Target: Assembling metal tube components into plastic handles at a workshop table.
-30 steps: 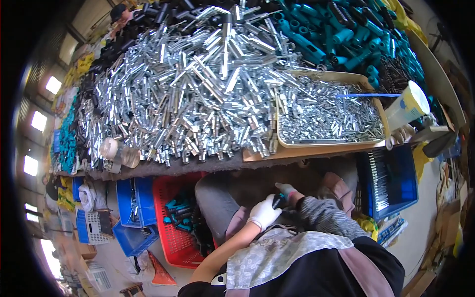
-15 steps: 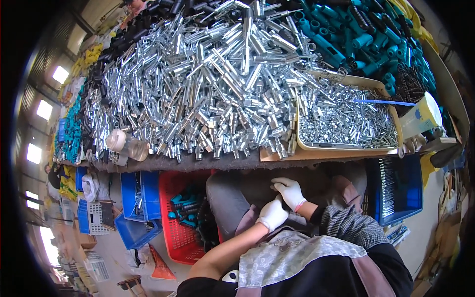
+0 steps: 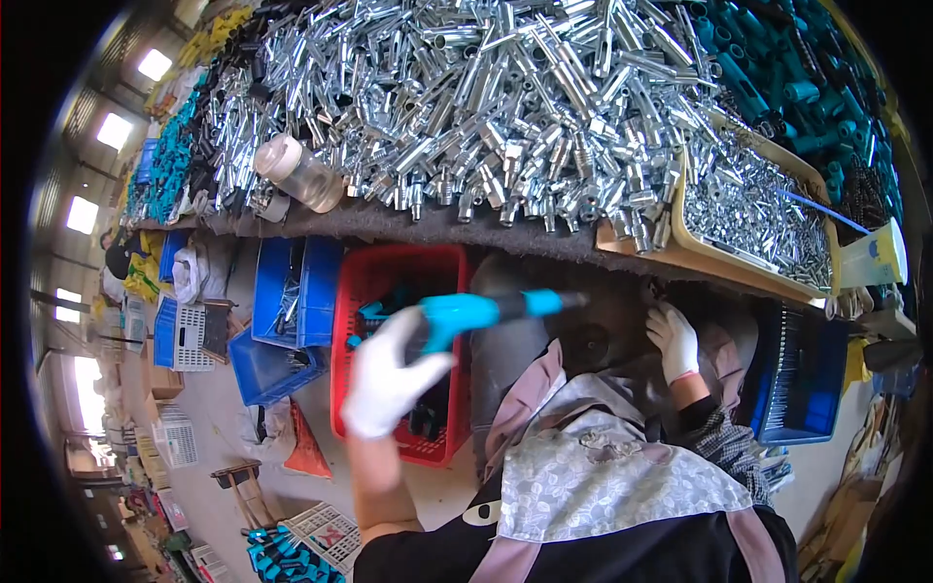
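Above the red basket (image 3: 340, 389), my left hand (image 3: 387, 379) in a white glove is closed around the handle of a teal pistol-shaped tool (image 3: 466, 313). Its dark tip points right, and motion blurs both hand and tool. My right hand (image 3: 673, 340), also gloved in white, is below the table edge over my lap. Its fingers are curled near a small dark thing that I cannot make out in the shadow. More teal and black tools lie inside the red basket, partly hidden by my left hand.
Silver metal fittings (image 3: 466, 117) are heaped on the table up to its front edge. A clear bottle (image 3: 301, 175) lies there, left of a tray (image 3: 748, 255) of small parts and a cup (image 3: 870, 257). Blue bins (image 3: 316, 291) stand left; another blue bin (image 3: 816, 389) stands right.
My hands, together over my lap before, are now apart. The left has moved left and up with the teal tool in it; the right has moved right. The view has shifted.
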Demonstrator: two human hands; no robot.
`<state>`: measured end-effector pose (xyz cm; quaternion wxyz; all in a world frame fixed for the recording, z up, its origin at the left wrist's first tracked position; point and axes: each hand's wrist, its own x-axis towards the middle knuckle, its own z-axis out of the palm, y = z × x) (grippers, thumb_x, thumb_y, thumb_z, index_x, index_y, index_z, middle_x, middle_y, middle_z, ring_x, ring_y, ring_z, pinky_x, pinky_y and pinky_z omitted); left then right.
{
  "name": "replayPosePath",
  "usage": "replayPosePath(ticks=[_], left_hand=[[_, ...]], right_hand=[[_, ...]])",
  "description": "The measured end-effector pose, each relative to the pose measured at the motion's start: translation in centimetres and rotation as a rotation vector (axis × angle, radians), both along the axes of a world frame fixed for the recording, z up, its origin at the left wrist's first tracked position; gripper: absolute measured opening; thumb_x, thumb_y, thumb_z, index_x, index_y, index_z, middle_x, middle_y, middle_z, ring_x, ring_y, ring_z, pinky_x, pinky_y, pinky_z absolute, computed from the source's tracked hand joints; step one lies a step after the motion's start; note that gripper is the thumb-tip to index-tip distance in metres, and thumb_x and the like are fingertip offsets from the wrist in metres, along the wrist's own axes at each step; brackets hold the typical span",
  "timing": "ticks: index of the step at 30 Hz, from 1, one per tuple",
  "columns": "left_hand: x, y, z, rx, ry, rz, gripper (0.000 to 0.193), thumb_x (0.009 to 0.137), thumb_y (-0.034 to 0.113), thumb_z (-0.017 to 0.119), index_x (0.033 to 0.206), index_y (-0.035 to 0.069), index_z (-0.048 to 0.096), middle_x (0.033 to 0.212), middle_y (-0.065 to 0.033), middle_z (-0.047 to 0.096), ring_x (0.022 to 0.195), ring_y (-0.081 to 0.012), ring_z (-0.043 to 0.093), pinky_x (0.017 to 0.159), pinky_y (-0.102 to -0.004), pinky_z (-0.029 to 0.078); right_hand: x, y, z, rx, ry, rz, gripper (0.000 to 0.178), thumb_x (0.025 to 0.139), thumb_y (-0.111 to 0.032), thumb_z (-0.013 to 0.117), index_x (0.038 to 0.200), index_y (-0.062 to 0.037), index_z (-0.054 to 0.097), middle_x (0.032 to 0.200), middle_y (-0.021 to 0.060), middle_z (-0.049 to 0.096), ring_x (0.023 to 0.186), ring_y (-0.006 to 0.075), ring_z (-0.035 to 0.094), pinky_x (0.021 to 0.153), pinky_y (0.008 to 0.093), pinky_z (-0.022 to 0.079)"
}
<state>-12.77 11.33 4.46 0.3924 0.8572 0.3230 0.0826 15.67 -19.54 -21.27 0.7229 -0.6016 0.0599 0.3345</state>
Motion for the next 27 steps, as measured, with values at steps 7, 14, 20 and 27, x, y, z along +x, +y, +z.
replayPosePath(ticks=[7,14,20,27], left_hand=[[-5.0,5.0,-2.7,0.201,-0.069,0.250,0.048,0.078,0.004,0.069,0.126,-0.001,0.062,0.107,-0.0154,0.071,0.094,-0.0186,0.067,0.087,-0.0316,0.052],[-2.7,9.5,-23.3,0.395,0.168,0.172,0.061,0.073,0.021,0.079,0.131,0.009,0.061,0.116,-0.0184,0.068,0.109,-0.0401,0.062,0.096,-0.0457,0.050],[-4.0,9.7,-35.0,0.317,0.397,0.021,0.065,0.088,0.032,0.066,0.146,0.009,0.046,0.150,-0.0175,0.047,0.136,-0.0413,0.043,0.113,-0.0456,0.039],[-10.9,17.4,-40.0,1.124,0.572,-0.887,0.059,0.100,0.031,0.047,0.153,0.010,0.036,0.157,-0.0166,0.040,0.136,-0.0415,0.046,0.111,-0.0446,0.043]], right_hand=[[-3.3,1.5,-0.2,-0.051,0.019,0.249,0.038,0.103,-0.025,0.052,0.133,-0.0023,0.059,0.114,0.0141,0.070,0.099,0.0236,0.067,0.089,0.0365,0.053],[-5.1,2.6,-0.1,-0.164,-0.055,0.350,0.034,0.102,-0.020,0.055,0.128,0.0005,0.063,0.109,0.0130,0.072,0.094,0.0207,0.068,0.084,0.0314,0.052],[-5.1,2.5,-1.2,-0.156,-0.091,0.368,0.033,0.100,-0.020,0.056,0.125,-0.0005,0.066,0.105,0.0112,0.073,0.089,0.0192,0.068,0.079,0.0314,0.054],[-1.7,5.0,13.9,0.290,-0.253,0.898,0.036,0.103,-0.022,0.056,0.128,0.0033,0.063,0.116,0.0146,0.070,0.104,0.0211,0.067,0.095,0.0347,0.053]])
